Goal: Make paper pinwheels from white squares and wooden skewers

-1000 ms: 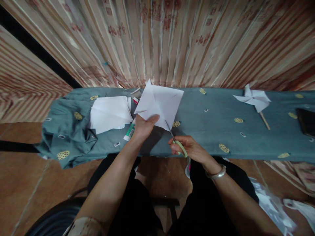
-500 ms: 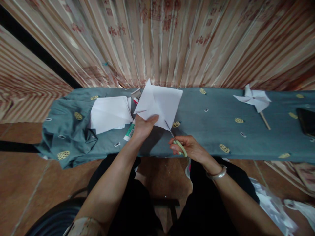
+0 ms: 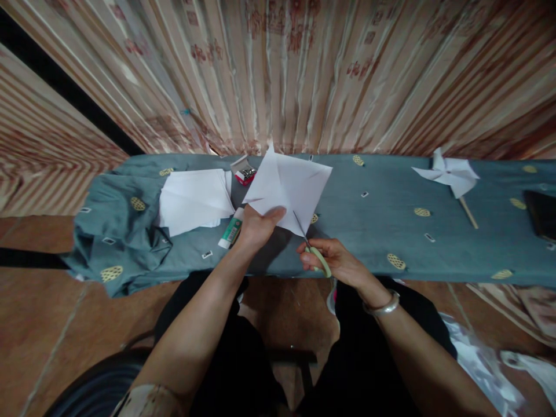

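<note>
My left hand (image 3: 259, 226) pinches a white sheet of paper (image 3: 299, 179) at its near edge, thumb on top. Slits run in from some of the sheet's corners, and it is held a little above the cloth. Green-handled scissors (image 3: 320, 260) are gripped in my right hand (image 3: 332, 259), their blades reaching the sheet's near right corner. Beside my left hand lies a green and white glue stick (image 3: 231, 229). A small red box (image 3: 244, 171) of shiny metal bits sits behind the glue stick, close to the sheet's left edge.
A stack of white paper (image 3: 195, 200) lies on the left of the cloth-covered table (image 3: 369, 231). To the right rest a white paper pinwheel (image 3: 452, 174) on a stick and a dark phone-like object (image 3: 541, 214). A pleated curtain (image 3: 295, 75) hangs behind the table.
The sheet and my left hand have shifted slightly right, and the small red box shows more fully. My right hand and the scissors stay in nearly the same place.
</note>
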`<action>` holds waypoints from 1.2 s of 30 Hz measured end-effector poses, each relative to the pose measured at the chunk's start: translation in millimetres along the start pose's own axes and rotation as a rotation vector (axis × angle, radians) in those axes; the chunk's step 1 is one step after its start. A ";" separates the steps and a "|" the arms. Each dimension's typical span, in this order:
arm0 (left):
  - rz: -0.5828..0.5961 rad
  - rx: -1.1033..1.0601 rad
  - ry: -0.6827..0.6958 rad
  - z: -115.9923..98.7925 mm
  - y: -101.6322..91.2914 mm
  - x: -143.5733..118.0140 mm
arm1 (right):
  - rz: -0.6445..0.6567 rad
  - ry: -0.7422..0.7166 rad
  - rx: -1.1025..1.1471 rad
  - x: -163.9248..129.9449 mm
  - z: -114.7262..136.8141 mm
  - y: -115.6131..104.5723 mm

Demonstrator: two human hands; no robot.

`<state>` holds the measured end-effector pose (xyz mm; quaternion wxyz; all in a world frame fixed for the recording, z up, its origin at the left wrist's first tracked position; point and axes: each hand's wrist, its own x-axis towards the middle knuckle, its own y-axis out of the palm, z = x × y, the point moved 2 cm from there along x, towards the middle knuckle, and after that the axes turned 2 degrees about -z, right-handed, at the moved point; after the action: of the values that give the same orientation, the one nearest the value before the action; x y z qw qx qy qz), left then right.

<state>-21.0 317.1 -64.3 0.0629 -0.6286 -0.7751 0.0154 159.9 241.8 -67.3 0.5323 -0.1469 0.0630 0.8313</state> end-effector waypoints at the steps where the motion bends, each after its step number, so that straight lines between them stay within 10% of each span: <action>1: 0.002 -0.002 -0.003 0.0 0.1 -0.2 | -0.003 0.001 0.007 0.1 -0.7 0.0; 36: 0.018 0.001 -0.010 6.3 0.4 -5.7 | -0.067 0.064 0.069 1.7 -1.3 1.1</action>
<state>-20.2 312.0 -71.1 0.0592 -0.6353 -0.7697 0.0193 158.4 242.5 -69.1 0.5624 -0.1569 0.1035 0.8052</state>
